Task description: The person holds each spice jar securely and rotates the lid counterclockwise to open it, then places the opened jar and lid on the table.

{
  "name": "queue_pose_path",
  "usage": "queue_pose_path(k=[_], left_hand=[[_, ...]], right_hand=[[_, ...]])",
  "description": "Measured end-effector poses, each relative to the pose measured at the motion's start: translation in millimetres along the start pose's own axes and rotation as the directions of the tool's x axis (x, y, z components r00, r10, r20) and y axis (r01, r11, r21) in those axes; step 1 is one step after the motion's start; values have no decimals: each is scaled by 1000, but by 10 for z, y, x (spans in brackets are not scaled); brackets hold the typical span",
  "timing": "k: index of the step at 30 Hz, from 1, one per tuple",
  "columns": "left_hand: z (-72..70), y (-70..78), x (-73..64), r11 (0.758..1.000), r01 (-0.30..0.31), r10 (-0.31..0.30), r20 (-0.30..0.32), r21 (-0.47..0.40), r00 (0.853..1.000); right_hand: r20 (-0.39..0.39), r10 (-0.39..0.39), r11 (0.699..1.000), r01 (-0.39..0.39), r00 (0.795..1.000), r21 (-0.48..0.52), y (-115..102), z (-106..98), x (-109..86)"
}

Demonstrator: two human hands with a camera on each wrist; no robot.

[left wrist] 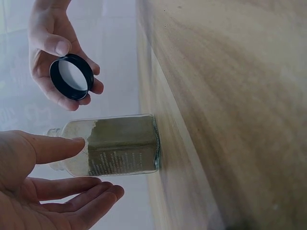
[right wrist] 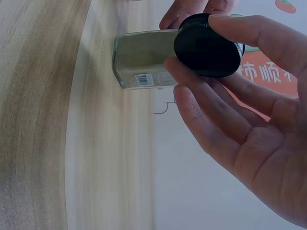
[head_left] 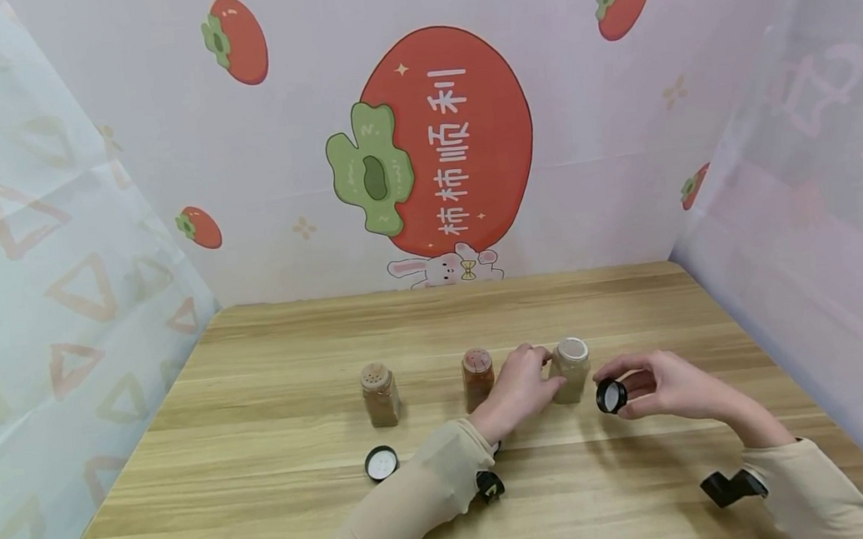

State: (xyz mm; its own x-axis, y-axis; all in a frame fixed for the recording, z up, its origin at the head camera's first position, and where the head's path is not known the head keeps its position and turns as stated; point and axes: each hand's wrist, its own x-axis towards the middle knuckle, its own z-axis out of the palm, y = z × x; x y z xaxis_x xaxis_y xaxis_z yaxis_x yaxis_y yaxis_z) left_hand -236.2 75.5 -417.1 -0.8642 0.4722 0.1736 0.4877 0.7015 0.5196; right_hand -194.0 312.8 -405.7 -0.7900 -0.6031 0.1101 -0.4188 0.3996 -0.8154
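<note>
A square glass spice jar (head_left: 572, 378) of grey-green powder, with a pale perforated top, stands upright on the wooden table. Around its left side is my left hand (head_left: 518, 387); thumb and fingers are spread and fairly straight. In the left wrist view the thumb overlaps the jar (left wrist: 124, 143) and the fingers lie just beside it; whether they touch cannot be told. To the right of the jar, my right hand (head_left: 665, 384) pinches a black round lid (head_left: 611, 395) in the air, its white-lined inside facing left. The right wrist view shows the lid's black top (right wrist: 206, 50).
A jar of reddish spice (head_left: 478, 381) stands left of my left hand, and a jar of brown powder (head_left: 380, 397) farther left. A black lid (head_left: 381, 463) lies white side up before it. Another lid (head_left: 496, 447) is mostly hidden by my left wrist. Printed curtains enclose the table (head_left: 257, 348).
</note>
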Motion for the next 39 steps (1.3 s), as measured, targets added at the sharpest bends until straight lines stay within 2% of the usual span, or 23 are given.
queue_pose_path(k=[10,21,32,35,39], left_hand=[[19,-10,10,1000,-7,7,-7,1,1000],[-3,18,-6,1000,5,-5,-16,-6,1000],[-6,13,-6,1000,12,-12,-12,-12,1000],[-9,15,-5,1000,11,-11,-8,-8,1000],[-14,22,-3,1000,14,-14,-5,-3,1000]], right_hand=[[30,-22,999,21,999,26,121,30,16],[52,20,1000,-21,998,13,209,129,51],[111,-26,999,22,993,43,287,226,104],[104,-31,999,32,994,-11,305,253,124],[81,-26,989,37,996,-141,302,281,148]])
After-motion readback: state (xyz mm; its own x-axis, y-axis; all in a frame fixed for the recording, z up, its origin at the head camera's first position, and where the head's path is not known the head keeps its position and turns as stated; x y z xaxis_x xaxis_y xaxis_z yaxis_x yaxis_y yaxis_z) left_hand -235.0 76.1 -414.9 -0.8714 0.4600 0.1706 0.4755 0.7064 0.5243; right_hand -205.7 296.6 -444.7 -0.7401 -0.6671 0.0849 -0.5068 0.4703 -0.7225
